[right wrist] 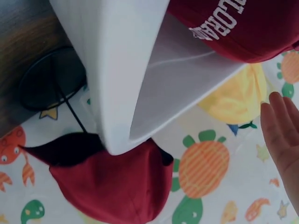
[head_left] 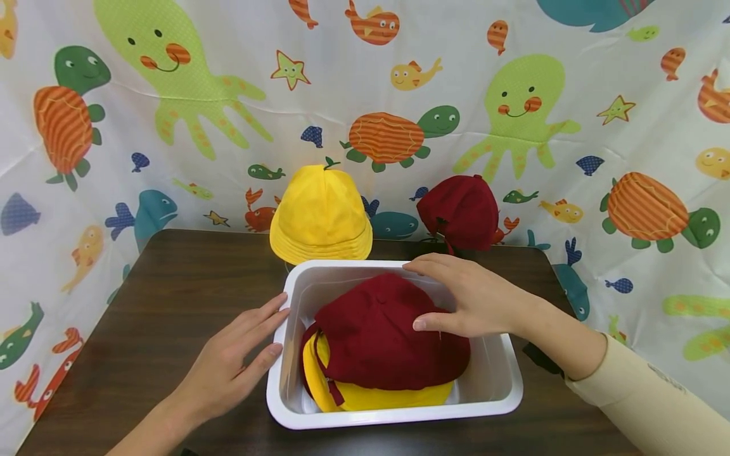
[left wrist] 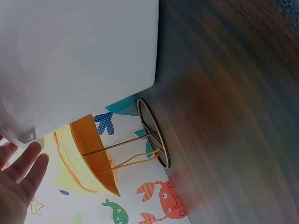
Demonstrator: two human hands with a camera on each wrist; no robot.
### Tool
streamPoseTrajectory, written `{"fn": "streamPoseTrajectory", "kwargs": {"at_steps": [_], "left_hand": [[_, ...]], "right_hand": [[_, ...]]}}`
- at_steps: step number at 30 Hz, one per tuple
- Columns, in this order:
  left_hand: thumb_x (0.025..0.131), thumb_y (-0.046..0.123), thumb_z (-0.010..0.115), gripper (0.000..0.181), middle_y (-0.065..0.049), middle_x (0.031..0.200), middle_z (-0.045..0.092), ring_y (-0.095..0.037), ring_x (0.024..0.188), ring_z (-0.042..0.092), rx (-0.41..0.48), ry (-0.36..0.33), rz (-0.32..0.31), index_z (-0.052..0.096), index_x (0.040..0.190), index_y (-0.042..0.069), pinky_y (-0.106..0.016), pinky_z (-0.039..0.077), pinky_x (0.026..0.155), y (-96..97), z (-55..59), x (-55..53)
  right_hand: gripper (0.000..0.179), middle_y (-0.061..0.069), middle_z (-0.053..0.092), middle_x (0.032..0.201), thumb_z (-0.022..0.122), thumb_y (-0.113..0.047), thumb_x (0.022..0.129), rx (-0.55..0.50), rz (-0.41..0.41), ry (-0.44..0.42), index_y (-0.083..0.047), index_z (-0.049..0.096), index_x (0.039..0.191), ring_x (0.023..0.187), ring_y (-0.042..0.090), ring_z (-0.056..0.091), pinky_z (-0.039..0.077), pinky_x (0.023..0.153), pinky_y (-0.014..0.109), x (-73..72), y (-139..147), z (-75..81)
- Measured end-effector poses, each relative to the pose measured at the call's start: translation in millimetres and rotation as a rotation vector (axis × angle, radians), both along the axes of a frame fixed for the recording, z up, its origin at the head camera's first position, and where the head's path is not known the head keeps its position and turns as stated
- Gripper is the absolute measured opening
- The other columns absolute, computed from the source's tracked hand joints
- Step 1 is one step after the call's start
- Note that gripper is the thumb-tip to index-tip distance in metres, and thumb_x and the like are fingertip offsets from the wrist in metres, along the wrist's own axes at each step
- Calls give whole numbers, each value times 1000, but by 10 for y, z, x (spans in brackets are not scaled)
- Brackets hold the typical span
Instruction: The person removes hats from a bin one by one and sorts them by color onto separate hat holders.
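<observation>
A white plastic bin point(head_left: 393, 417) stands on the table with caps stacked inside. On top lies a dark red cap point(head_left: 376, 342); white lettering runs across its front in the right wrist view. Beneath it shows the brim of a yellow hat point(head_left: 393, 396). My left hand point(head_left: 234, 358) rests its extended fingertips at the bin's left rim. Above the bin's right half hovers my right hand point(head_left: 467, 294), thumb and fingers spread, nothing held. Behind the bin, a yellow bucket hat point(head_left: 322, 209) and another dark red cap point(head_left: 464, 212) sit raised on stands.
A wire stand point(left wrist: 154, 133) with a ring base supports the yellow hat, and a black stand point(right wrist: 51, 79) the red cap. Behind the dark wooden table point(head_left: 188, 304) hangs a white curtain point(head_left: 342, 76) printed with sea animals.
</observation>
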State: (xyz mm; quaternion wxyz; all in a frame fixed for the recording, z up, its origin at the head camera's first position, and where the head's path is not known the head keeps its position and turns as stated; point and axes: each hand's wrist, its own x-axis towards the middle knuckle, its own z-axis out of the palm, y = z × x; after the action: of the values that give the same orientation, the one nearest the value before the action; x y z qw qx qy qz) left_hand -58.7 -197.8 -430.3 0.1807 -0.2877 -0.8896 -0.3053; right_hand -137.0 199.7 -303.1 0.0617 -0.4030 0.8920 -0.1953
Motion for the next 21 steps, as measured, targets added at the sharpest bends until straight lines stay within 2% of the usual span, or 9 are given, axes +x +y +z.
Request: {"fn": "streamPoseTrajectory", "kwargs": {"at_steps": [6,21], "left_hand": [[86,12,79,68,-1,161,48,-21,135,59,5,1,3,58,151,12,-47,59,92,7,-8,2],[87,12,79,68,-1,162,47,-21,135,59,3,-8,5,57,152,12,-47,59,93,10,1,17]], "right_hand": [[82,-3,57,148,78,-58,84,-9,-2,-84,-16,55,150,134,17,52,53,106,49,-65,-129,-31],[82,-4,56,146,83,-56,81,57,24,-137,-18,57,148,129,14,52,55,103,39,-178,-348,-89]]}}
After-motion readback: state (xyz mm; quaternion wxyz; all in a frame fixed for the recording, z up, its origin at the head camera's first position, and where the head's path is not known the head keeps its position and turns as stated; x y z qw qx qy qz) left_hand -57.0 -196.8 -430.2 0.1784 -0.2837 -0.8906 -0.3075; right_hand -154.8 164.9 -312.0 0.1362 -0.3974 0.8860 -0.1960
